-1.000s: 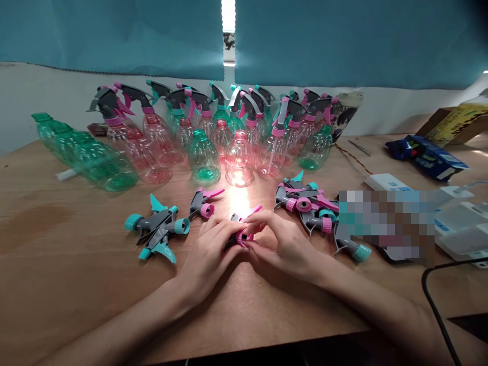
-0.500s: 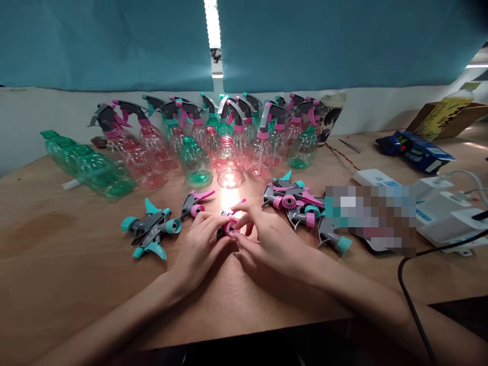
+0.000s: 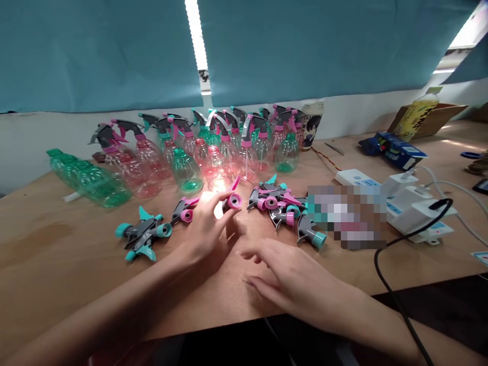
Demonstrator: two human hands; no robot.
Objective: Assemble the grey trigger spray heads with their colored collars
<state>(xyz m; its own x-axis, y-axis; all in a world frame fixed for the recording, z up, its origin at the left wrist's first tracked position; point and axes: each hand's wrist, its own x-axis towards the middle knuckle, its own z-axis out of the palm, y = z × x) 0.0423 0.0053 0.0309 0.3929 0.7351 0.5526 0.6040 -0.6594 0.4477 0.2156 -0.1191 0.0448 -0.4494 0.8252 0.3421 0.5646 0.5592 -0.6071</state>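
My left hand (image 3: pixel 208 226) is closed on a grey and pink spray trigger head (image 3: pixel 233 202), whose round pink collar faces me. Its pink lever points up and to the right. Lower and to the right, my right hand (image 3: pixel 280 269) hovers near the table's front edge, fingers apart and holding nothing. Left of my left hand lies a pink and grey trigger head (image 3: pixel 185 211), and further left a cluster of teal and grey trigger heads (image 3: pixel 144 233). A mixed pile of trigger heads (image 3: pixel 280 203) sits beyond my right hand.
Green and pink clear spray bottles stand in rows at the back, among them a green bottle (image 3: pixel 186 170) without a head. On the right are a white power strip (image 3: pixel 358 180) with plugs, a black cable (image 3: pixel 394 291), a blue packet (image 3: pixel 398 151) and a yellow bottle (image 3: pixel 417 117).
My right hand has let go of the trigger head and drawn back toward me. My left hand has lifted the head up and away from me. The view has turned slightly right.
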